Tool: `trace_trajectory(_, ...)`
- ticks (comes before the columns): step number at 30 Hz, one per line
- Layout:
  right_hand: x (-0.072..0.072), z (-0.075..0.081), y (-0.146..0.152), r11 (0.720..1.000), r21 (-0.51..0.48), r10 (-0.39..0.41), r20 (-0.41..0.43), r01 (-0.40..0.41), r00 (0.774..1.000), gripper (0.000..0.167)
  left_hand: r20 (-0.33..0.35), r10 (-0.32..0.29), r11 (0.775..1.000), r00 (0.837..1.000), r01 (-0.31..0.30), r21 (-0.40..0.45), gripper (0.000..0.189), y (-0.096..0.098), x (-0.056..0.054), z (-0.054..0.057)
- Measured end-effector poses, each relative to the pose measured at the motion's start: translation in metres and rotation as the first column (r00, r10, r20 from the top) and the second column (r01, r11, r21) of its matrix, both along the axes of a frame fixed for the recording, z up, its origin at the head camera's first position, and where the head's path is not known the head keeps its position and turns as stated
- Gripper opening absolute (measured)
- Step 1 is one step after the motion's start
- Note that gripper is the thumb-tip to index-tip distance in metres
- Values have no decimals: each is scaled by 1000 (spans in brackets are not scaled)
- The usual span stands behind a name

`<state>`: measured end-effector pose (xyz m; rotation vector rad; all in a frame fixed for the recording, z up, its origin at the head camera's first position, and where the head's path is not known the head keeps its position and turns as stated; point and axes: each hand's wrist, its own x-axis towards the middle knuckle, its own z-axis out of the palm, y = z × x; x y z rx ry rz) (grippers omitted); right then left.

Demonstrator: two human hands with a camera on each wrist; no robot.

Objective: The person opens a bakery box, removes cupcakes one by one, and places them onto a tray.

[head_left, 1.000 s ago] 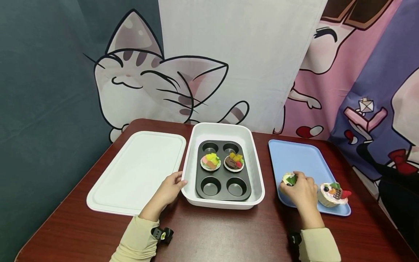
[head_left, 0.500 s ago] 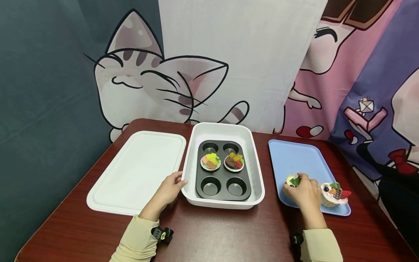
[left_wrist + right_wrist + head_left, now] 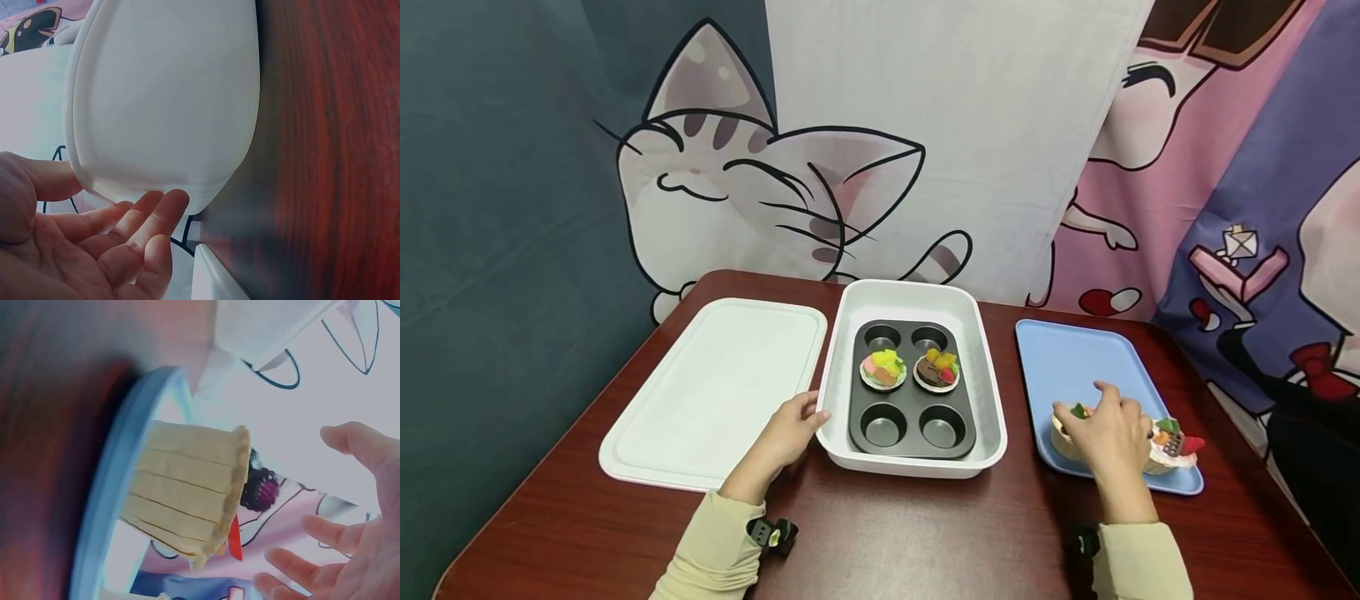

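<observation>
2 play tarts now stand on the blue tray [image 3: 1075, 354], and the change we notice lies in the right hand [image 3: 1112, 437]. 1 second ago its thumb and fingers were closed about the nearer tart [image 3: 1064, 443]; now they are spread, and the right wrist view shows a gap between them and the pleated case. So we call that grip released. The nearer tart sits upright near the tray's left edge, its base on the blue surface, a little to the right of where the fingers held it before. The fruit tart [image 3: 1163, 460] beside it has not shifted, and the hand partly hides the space between the 2.

For the work under way, we judge this placement complete: the tart appears to stand by its own weight, needing no support.

Meanwhile the left hand [image 3: 786, 433] has not moved; we see its thumb at the rim of the white tub [image 3: 904, 467] and its fingers curled against the outer wall, gripping the corner. Inside the tub, the muffin pan [image 3: 912, 402] looks unchanged, with the yellow-topped tart [image 3: 883, 372] and the chocolate tart [image 3: 936, 373] filling 2 of its 6 wells.
</observation>
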<state>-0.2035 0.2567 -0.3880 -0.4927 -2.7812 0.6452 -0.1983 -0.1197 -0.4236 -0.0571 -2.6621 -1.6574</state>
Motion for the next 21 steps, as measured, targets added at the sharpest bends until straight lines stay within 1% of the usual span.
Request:
trace_trajectory(6,0,7,-7,1000,9,22,-11,-22,1000,69,2,2,1000,1000,-2,0,39,0,0,1)
trace_trajectory(14,0,8,-12,999,15,29,-24,-29,999,67,-4,-4,1000,1000,4,-3,38,-1,1,2)
trace_trajectory(21,0,11,-17,999,10,43,-38,-43,998,65,0,0,1000,1000,0,16,38,-1,2,2)
